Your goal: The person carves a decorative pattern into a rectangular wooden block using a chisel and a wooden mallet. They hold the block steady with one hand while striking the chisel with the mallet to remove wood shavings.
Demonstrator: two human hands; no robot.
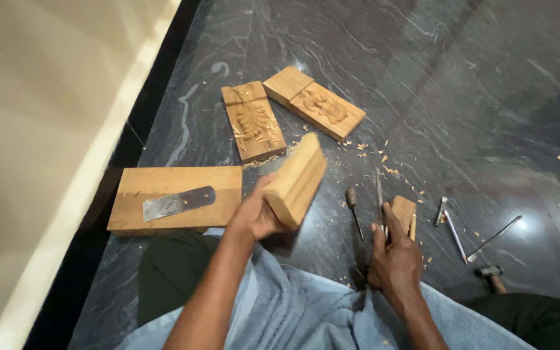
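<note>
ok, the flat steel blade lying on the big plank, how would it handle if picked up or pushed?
The blade looks like thin flat metal, so probably stiff and fairly heavy for its size. It lies flat on the plank, so it should slide rather than roll. With so low an edge it is likely awkward to pinch, and the shiny surface may be slippery.

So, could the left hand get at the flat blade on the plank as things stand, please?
Probably not right away: the left hand is shut on a wood block. The blade lies uncovered on the plank just beside it, so the path itself looks free.
</note>
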